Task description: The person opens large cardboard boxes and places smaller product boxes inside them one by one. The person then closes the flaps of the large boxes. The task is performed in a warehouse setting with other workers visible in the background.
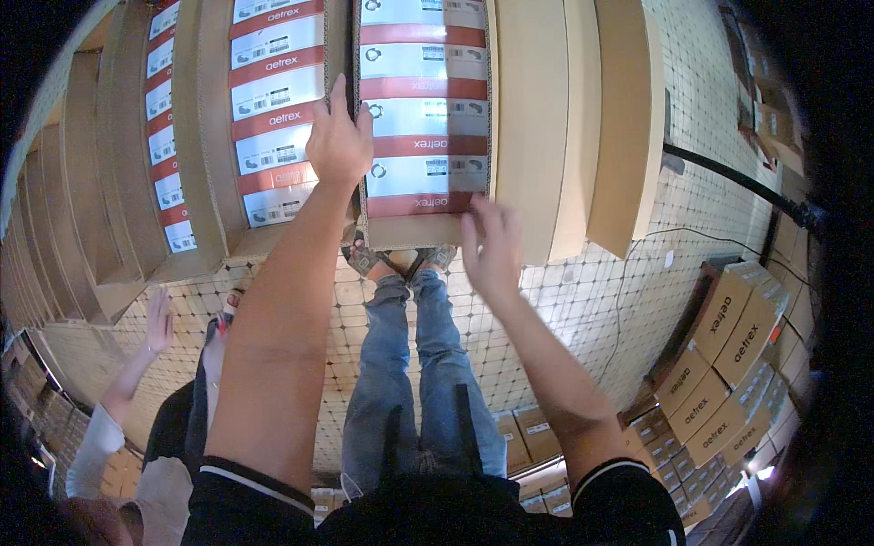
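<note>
In front of me stands an open cardboard carton (410,231) packed with a row of white and red shoeboxes (421,116). My left hand (341,141) lies along the carton's left wall, fingers stretched out and apart, index finger pointing away from me. My right hand (492,246) is at the carton's near right corner, slightly blurred, with its fingers loosely spread and nothing visible in them. Another open carton of shoeboxes (273,91) stands directly to the left, its flap edge beside my left hand.
Further left is a third filled carton (168,136), followed by more cardboard flaps. Tall folded-out flaps (569,127) stand to the right. A co-worker's hand (159,320) is at the lower left. Stacked brown cartons (719,382) and a cable (624,282) are on the right over the tiled floor.
</note>
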The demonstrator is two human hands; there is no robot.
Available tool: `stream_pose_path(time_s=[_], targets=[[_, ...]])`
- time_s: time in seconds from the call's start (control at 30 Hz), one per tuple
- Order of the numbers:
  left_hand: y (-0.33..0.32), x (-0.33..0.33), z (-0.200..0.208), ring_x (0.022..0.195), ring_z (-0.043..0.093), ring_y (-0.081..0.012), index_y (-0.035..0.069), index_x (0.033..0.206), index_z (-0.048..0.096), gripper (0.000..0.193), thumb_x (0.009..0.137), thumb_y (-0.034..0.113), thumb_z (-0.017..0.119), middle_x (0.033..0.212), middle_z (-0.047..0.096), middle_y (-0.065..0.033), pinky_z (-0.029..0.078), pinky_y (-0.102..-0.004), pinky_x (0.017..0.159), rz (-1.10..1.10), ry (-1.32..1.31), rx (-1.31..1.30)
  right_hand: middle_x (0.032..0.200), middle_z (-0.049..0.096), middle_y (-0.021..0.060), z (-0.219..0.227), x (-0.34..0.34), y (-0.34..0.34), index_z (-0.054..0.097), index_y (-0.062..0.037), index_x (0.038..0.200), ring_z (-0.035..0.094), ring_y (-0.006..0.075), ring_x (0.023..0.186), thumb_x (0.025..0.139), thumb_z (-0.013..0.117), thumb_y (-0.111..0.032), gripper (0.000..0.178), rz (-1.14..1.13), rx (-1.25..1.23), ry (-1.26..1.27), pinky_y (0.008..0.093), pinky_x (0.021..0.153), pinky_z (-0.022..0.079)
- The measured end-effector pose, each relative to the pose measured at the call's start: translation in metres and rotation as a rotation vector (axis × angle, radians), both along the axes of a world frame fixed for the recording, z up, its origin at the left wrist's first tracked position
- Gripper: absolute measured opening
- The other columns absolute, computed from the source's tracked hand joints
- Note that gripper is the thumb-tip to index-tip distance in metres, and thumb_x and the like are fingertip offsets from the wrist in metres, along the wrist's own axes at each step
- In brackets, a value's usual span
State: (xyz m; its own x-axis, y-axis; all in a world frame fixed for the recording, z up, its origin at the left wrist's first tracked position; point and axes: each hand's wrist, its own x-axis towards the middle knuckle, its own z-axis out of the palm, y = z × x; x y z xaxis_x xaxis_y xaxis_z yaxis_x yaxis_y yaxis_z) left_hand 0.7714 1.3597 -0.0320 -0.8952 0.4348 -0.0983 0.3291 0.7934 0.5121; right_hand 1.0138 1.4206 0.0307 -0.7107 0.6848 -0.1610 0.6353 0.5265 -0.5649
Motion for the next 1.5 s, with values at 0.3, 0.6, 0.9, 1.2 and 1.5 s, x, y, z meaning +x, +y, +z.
stream_pose_path(time_s=[0.3, 0.6, 0.9, 1.2, 1.5], targets=[[0.002, -0.009, -0.010, 0.092, 0.065, -0.0380, 0.016, 0.141, 0.042, 0.053, 0.092, 0.033, 0.055, 0.112, 0.054, -0.0201, 0.054, -0.0475, 0.078, -0.035, 0.003, -0.062, 0.116, 0.064, 0.0217, -0.064, -0.085, 0.098, 0.054, -0.0115, 0.131, 0.062, 0.0398, 0.107, 0.095, 0.049, -0.046, 0.051, -0.539, -0.185, -0.330, 0.0478, 0.088, 0.050], [0.005, -0.008, -0.008, 0.101, 0.062, -0.0366, 0.018, 0.138, 0.046, 0.049, 0.093, 0.035, 0.055, 0.121, 0.051, -0.0182, 0.051, -0.0464, 0.084, 0.001, -0.051, -0.071, 0.096, 0.069, 0.0235, -0.067, -0.056, 0.125, 0.062, -0.0132, 0.117, 0.067, 0.0418, 0.092, 0.093, 0.054, -0.042, 0.038, -0.348, -0.026, -0.414, 0.0500, 0.081, 0.053], [0.006, -0.012, -0.002, 0.103, 0.061, -0.0367, 0.019, 0.137, 0.048, 0.047, 0.092, 0.033, 0.054, 0.123, 0.051, -0.0181, 0.051, -0.0466, 0.085, 0.001, -0.104, -0.107, 0.094, 0.069, 0.0195, -0.066, -0.065, 0.116, 0.061, -0.0108, 0.112, 0.067, 0.0398, 0.089, 0.093, 0.055, -0.037, 0.033, -0.324, 0.029, -0.495, 0.0489, 0.077, 0.054], [0.005, -0.010, -0.007, 0.093, 0.064, -0.0373, 0.019, 0.133, 0.050, 0.043, 0.091, 0.031, 0.056, 0.118, 0.053, -0.0188, 0.055, -0.0465, 0.074, -0.043, -0.026, -0.109, 0.088, 0.068, 0.0228, -0.069, -0.063, 0.115, 0.062, -0.0072, 0.106, 0.066, 0.0439, 0.082, 0.094, 0.055, -0.034, 0.031, -0.307, 0.068, -0.387, 0.0508, 0.074, 0.053], [0.002, -0.004, -0.015, 0.103, 0.060, -0.0423, 0.016, 0.135, 0.049, 0.048, 0.089, 0.027, 0.058, 0.123, 0.050, -0.0237, 0.052, -0.0491, 0.083, -0.051, 0.072, 0.007, 0.094, 0.071, 0.0145, -0.080, -0.058, 0.115, 0.062, -0.0149, 0.115, 0.069, 0.0370, 0.079, 0.091, 0.058, -0.029, 0.028, -0.319, 0.061, -0.375, 0.0478, 0.072, 0.055]])
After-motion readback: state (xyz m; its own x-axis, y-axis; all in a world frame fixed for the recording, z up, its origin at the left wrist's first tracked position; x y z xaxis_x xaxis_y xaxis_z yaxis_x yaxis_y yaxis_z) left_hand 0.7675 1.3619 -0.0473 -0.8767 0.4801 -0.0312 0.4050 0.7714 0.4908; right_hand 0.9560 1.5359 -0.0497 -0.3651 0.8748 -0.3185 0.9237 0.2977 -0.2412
